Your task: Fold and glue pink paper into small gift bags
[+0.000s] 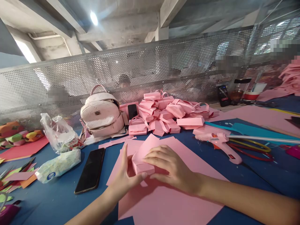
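Across blue table (pixel 47 206), stops at perforated metal screen (pixel 150 59) behind pink paper pile (pixel 161 114). Leaves narrow bare strip between black phone (pixel 91 170) and pink sheets (pixel 164 203), wider room right, nearside of glue gun (pixel 221 140). Grasps pink paper box (pixel 142 168) over the sheets with both hands: left hand (pixel 124 178), thumb low, forefinger raised; right hand (pixel 172 165) curved over the right side, fingers bent together.

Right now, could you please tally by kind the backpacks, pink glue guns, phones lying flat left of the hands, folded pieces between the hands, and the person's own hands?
Backpack: 1
Pink glue gun: 1
Phone lying flat: 1
Folded pink piece: 1
Own hands, left hand and right hand: 2
Total: 6
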A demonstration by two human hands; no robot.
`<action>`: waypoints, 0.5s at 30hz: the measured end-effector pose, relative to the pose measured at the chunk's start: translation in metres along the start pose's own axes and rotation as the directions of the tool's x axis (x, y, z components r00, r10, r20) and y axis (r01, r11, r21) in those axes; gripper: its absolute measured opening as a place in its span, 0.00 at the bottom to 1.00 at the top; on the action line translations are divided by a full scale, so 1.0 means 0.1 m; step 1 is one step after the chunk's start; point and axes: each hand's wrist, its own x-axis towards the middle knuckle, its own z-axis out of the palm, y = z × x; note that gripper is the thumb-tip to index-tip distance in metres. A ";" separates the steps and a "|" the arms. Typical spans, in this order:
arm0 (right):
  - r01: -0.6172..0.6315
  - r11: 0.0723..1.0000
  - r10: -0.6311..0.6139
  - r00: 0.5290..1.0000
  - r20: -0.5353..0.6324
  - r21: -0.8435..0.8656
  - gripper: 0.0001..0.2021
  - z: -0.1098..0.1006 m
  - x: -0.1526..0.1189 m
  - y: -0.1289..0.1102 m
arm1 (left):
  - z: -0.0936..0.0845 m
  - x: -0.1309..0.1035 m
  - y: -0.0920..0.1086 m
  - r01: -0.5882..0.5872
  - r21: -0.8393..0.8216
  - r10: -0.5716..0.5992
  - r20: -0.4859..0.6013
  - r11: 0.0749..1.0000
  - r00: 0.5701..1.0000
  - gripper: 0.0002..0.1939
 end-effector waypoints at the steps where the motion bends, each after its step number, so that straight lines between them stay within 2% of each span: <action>1: -0.011 1.000 0.011 1.000 -0.006 0.014 0.18 -0.01 0.01 0.00 | 0.02 0.00 0.02 -0.005 -0.047 0.004 -0.021 0.999 1.000 0.64; 4: -0.041 0.998 0.042 0.999 -0.022 0.046 0.17 -0.04 0.03 0.01 | 0.09 -0.03 0.12 0.003 -0.157 -0.013 -0.067 0.988 0.998 0.61; 7: -0.036 0.999 0.038 0.998 -0.045 0.039 0.14 -0.04 0.03 0.01 | 0.13 -0.06 0.22 0.034 -0.193 -0.048 -0.068 0.981 0.997 0.61; 15: 0.001 1.000 -0.001 0.998 -0.057 -0.001 0.23 -0.04 0.04 -0.03 | 0.14 -0.06 0.24 0.035 -0.162 -0.050 -0.090 0.986 0.995 0.62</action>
